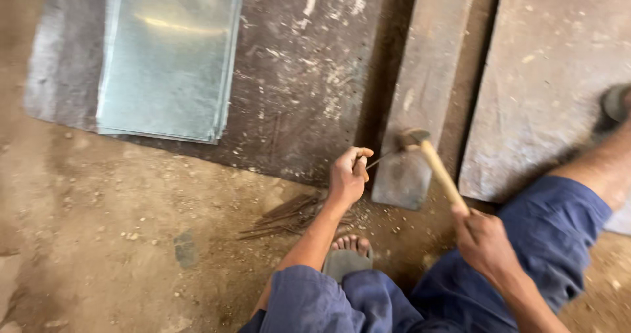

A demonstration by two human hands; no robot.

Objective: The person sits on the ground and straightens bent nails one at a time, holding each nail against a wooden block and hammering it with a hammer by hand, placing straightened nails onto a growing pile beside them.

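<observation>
My left hand (347,174) pinches a thin metal rod (381,160) and holds its tip on the near end of a thick steel bar (420,90). My right hand (485,238) grips the wooden handle (442,172) of a hammer, whose head (410,138) rests just above the bar beside the rod's tip. The hammer is a little blurred. My legs in blue trousers and one foot in a sandal (347,253) fill the lower part of the view.
A pile of thin rusty rods (289,216) lies on the dirt floor by my left wrist. Shiny galvanised sheets (167,57) are stacked on a dark steel plate (309,70). Another large plate (552,70) lies at the right.
</observation>
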